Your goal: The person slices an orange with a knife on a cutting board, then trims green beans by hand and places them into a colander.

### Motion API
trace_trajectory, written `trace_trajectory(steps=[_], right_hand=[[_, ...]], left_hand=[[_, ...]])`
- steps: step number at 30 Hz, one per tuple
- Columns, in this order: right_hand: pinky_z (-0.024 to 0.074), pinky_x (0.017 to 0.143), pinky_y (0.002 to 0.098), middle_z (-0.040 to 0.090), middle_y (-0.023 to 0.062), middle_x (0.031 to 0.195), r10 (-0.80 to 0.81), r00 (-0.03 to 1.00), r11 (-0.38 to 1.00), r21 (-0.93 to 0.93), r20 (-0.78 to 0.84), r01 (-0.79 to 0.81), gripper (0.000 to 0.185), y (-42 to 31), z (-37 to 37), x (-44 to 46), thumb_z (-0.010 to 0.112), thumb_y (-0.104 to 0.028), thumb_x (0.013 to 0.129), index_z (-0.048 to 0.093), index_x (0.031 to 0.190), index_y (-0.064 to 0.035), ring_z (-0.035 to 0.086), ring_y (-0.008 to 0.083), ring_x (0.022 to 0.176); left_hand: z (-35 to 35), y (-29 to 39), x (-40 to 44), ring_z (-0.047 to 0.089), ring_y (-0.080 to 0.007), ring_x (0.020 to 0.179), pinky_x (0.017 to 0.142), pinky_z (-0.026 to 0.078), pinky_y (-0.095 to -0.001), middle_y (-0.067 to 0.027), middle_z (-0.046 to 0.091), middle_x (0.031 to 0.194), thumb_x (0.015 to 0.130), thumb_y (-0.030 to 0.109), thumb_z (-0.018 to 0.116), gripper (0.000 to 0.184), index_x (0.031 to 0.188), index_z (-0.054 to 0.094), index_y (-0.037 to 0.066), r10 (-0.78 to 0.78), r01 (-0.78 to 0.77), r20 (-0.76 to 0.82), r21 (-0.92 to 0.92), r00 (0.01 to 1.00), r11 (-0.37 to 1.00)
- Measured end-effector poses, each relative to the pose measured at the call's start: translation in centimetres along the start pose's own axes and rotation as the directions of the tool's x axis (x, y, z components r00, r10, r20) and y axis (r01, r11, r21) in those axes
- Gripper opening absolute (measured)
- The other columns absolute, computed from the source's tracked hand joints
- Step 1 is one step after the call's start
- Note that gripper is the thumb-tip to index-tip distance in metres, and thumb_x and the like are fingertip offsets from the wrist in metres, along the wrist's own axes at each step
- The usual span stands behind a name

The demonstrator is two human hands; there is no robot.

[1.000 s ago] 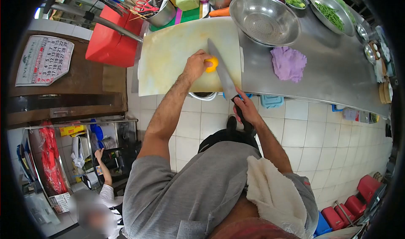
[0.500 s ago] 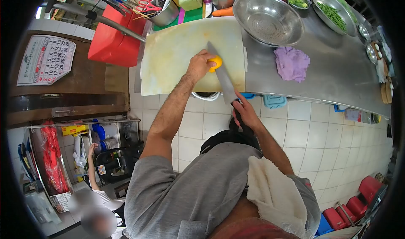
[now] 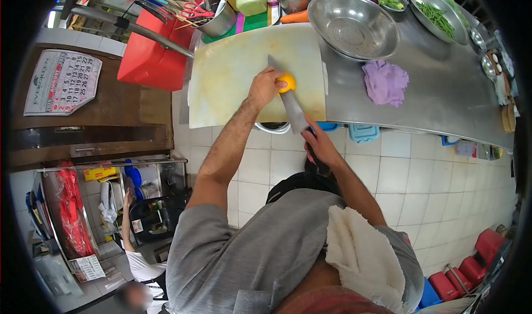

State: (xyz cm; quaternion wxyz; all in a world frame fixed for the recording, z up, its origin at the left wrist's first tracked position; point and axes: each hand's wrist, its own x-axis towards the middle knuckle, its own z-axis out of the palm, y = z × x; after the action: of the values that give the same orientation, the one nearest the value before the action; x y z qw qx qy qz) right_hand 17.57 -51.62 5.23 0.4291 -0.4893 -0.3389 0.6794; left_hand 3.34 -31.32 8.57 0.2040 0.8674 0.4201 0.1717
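My left hand (image 3: 267, 84) has its fingers closed on a small, round, yellow-orange fruit or vegetable (image 3: 287, 82) over the worn cutting board (image 3: 233, 64). Its exact kind is not clear. In my right hand (image 3: 322, 143) is the dark handle of a large kitchen knife (image 3: 295, 113). The blade slants up and left across the board, its tip showing beyond my left fingers. The yellow-orange piece and my fingers hide the middle of the blade.
A perforated steel bowl (image 3: 354, 28) and a crumpled purple cloth (image 3: 385, 83) are right of the board. Behind it stand a carrot (image 3: 295, 17) and a steel utensil pot (image 3: 219, 21). Green beans (image 3: 435, 19) fill a far-right bowl. Another person's arm (image 3: 126, 220) shows at lower left.
The knife blade has gone from beside the yellow-orange piece to lying across beneath it, its tip slightly further left. At lower left, the other person has shifted.
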Motion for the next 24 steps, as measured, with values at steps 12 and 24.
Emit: trace_trajectory(steps=[12,24], right_hand=[[0.0419,0.037,0.0283,0.047,0.0059,0.062,-0.035,0.999,0.972,-0.23,0.02,0.039,0.057,-0.2,2.4,0.5,0.049,-0.019,0.094,0.022,0.144,-0.0182,0.045,0.0128,0.041],[0.0487,0.069,0.0449,0.059,0.0206,0.097,-0.39,0.921,0.397,-0.904,-0.012,0.156,0.063,-5.4,-5.1,-5.8,0.054,-0.011,0.085,0.029,0.141,-0.0251,0.059,0.039,0.079]], left_hand=[[-0.4,-2.4,0.9,0.059,-0.0329,0.09,0.081,0.049,-0.04,-0.0151,0.059,0.098,0.076,0.017,0.066,0.023,0.096,0.066,0.005,-0.072,0.096,-0.159,0.152,0.985,0.984],[-4.8,-7.9,0.3,0.056,-0.0299,0.104,0.09,0.045,-0.0378,-0.0165,0.06,0.108,0.068,0.026,0.075,0.055,0.115,0.056,0.003,-0.375,0.384,-0.106,0.076,0.921,0.92]])
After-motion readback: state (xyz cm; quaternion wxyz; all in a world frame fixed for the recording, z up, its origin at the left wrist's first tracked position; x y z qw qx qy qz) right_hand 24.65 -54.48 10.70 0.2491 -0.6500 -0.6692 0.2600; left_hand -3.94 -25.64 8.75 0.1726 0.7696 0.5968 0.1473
